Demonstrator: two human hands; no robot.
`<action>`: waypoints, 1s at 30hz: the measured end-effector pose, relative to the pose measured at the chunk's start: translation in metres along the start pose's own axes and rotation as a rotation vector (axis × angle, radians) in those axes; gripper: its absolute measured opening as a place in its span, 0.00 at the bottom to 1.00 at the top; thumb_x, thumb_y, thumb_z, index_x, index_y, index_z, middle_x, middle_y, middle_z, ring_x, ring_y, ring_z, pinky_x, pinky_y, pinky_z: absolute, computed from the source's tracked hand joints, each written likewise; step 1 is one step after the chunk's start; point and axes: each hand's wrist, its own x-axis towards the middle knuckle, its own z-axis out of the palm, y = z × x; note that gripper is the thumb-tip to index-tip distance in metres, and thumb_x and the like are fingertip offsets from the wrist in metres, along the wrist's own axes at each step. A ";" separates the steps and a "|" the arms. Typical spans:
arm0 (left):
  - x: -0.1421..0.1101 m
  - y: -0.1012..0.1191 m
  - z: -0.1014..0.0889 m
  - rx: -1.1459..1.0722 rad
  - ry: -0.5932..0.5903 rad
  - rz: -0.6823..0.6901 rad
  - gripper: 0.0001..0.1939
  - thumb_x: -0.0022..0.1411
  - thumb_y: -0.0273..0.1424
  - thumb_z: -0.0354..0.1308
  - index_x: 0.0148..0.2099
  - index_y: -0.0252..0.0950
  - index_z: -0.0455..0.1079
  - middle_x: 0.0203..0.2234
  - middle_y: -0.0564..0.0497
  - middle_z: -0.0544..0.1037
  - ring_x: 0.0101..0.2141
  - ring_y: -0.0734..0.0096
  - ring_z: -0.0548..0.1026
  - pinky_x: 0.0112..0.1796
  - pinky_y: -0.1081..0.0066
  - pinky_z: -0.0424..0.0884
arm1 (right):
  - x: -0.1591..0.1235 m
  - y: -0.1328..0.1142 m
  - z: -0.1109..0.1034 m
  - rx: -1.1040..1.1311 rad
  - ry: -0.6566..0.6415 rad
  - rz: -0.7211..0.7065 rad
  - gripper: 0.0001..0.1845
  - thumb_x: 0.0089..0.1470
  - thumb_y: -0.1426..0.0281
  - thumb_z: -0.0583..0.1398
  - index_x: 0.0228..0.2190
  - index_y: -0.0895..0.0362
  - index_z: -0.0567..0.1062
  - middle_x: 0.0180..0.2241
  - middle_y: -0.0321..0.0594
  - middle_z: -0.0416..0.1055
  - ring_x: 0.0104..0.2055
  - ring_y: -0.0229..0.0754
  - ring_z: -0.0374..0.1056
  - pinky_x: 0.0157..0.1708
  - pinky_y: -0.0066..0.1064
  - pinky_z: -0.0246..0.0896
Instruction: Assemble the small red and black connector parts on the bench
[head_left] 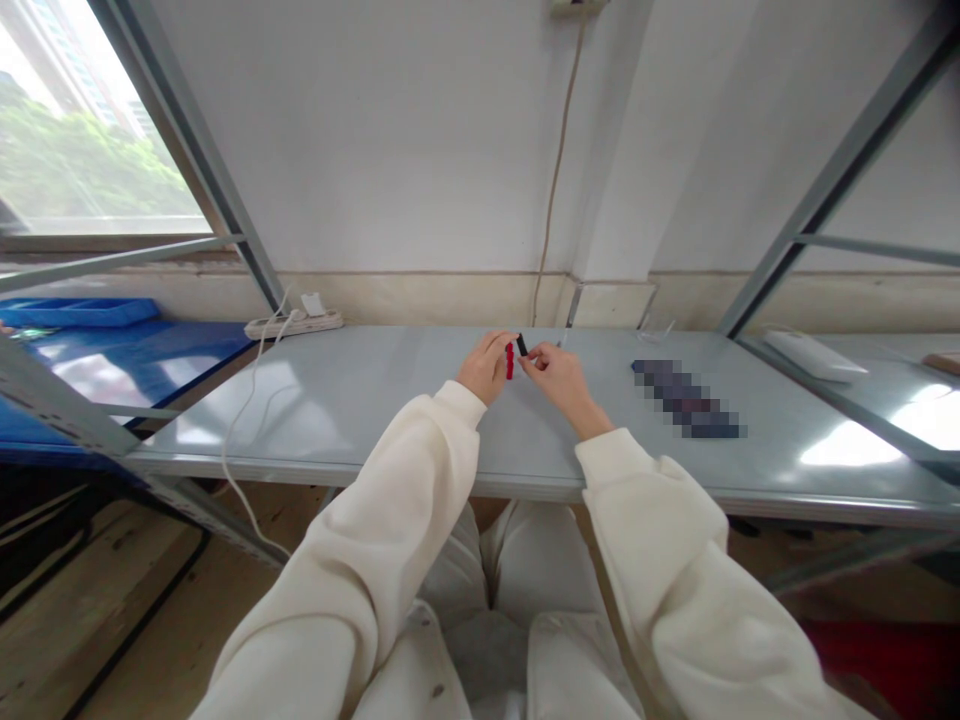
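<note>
Midway between the left and right edges of the gray surface point(322, 380), nearer its far edge: a red piece point(510, 361) and a short black piece point(523, 345), side by side. Contact with the surface: cannot tell.

Right hand point(559, 378): thumb and fingertips pinch the black piece by its lower end. Left hand point(484, 366): fingers curl over beside the red piece (thumb hidden, so cannot tell whether it is clamped or merely steadied).

Risk, judged: the black piece could twist or drop, since the pinch is small and at one end; the red piece could slide if the left fingers bear on it unevenly.

Orientation: black piece's long axis runs far to near, upper end tipped toward the left edge; red piece's runs nearly straight far to near (or upright; one view cannot separate these).
</note>
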 end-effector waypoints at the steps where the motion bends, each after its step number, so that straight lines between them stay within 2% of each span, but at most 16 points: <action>1: 0.001 -0.001 0.001 -0.039 0.024 -0.071 0.20 0.61 0.30 0.41 0.55 0.34 0.55 0.48 0.41 0.65 0.44 0.72 0.68 0.43 0.69 0.66 | 0.000 0.000 0.000 0.011 -0.001 -0.004 0.12 0.48 0.62 0.55 0.27 0.58 0.71 0.18 0.36 0.68 0.22 0.36 0.62 0.25 0.26 0.51; 3: 0.002 -0.004 0.003 -0.130 0.046 -0.234 0.23 0.59 0.35 0.46 0.55 0.33 0.54 0.45 0.41 0.67 0.35 0.75 0.70 0.34 0.73 0.68 | 0.000 0.000 0.000 0.024 -0.009 -0.011 0.12 0.48 0.61 0.54 0.28 0.58 0.71 0.17 0.36 0.67 0.21 0.36 0.61 0.24 0.26 0.50; 6: 0.005 -0.006 0.005 -0.282 -0.017 -0.404 0.24 0.53 0.38 0.53 0.50 0.32 0.60 0.38 0.45 0.72 0.25 0.80 0.68 0.25 0.77 0.65 | -0.001 0.000 0.000 0.021 -0.038 -0.032 0.12 0.48 0.62 0.54 0.28 0.58 0.71 0.18 0.36 0.68 0.21 0.35 0.61 0.24 0.26 0.50; 9: 0.007 -0.004 0.005 -0.356 -0.112 -0.452 0.18 0.50 0.40 0.56 0.39 0.32 0.68 0.32 0.48 0.74 0.23 0.81 0.67 0.23 0.78 0.63 | -0.001 0.000 0.001 -0.012 -0.070 -0.065 0.11 0.47 0.63 0.55 0.27 0.58 0.71 0.19 0.36 0.68 0.21 0.35 0.61 0.24 0.25 0.50; 11: 0.008 -0.004 0.004 -0.341 -0.144 -0.466 0.16 0.49 0.41 0.56 0.33 0.32 0.70 0.29 0.50 0.74 0.23 0.81 0.67 0.24 0.77 0.63 | -0.001 0.001 0.002 -0.033 -0.088 -0.085 0.11 0.48 0.63 0.55 0.28 0.58 0.72 0.19 0.36 0.68 0.22 0.35 0.62 0.24 0.26 0.50; 15: 0.010 -0.011 -0.004 -0.174 -0.105 -0.529 0.14 0.50 0.40 0.55 0.30 0.33 0.70 0.26 0.50 0.75 0.24 0.78 0.68 0.29 0.75 0.65 | -0.001 0.001 0.002 -0.024 -0.075 -0.071 0.15 0.49 0.60 0.54 0.33 0.57 0.72 0.19 0.35 0.68 0.22 0.36 0.62 0.25 0.26 0.51; 19: 0.009 -0.029 -0.021 0.215 -0.022 -0.680 0.10 0.53 0.36 0.54 0.33 0.34 0.71 0.30 0.48 0.75 0.32 0.70 0.71 0.36 0.70 0.64 | -0.002 0.001 0.001 -0.017 -0.055 -0.043 0.15 0.49 0.61 0.53 0.34 0.57 0.72 0.20 0.36 0.69 0.23 0.37 0.63 0.28 0.27 0.53; 24: 0.002 -0.047 -0.034 0.480 -0.100 -0.866 0.10 0.53 0.34 0.53 0.35 0.36 0.71 0.34 0.45 0.75 0.39 0.62 0.71 0.39 0.64 0.63 | -0.001 0.003 0.001 -0.020 -0.058 -0.029 0.14 0.50 0.62 0.52 0.33 0.56 0.72 0.20 0.36 0.69 0.24 0.37 0.63 0.28 0.27 0.53; 30: -0.006 -0.063 -0.035 0.567 -0.133 -1.016 0.09 0.51 0.32 0.55 0.34 0.35 0.72 0.36 0.41 0.75 0.41 0.57 0.71 0.42 0.58 0.61 | 0.000 0.004 0.000 -0.032 -0.032 0.030 0.13 0.49 0.64 0.52 0.31 0.57 0.72 0.20 0.38 0.69 0.23 0.37 0.63 0.27 0.28 0.53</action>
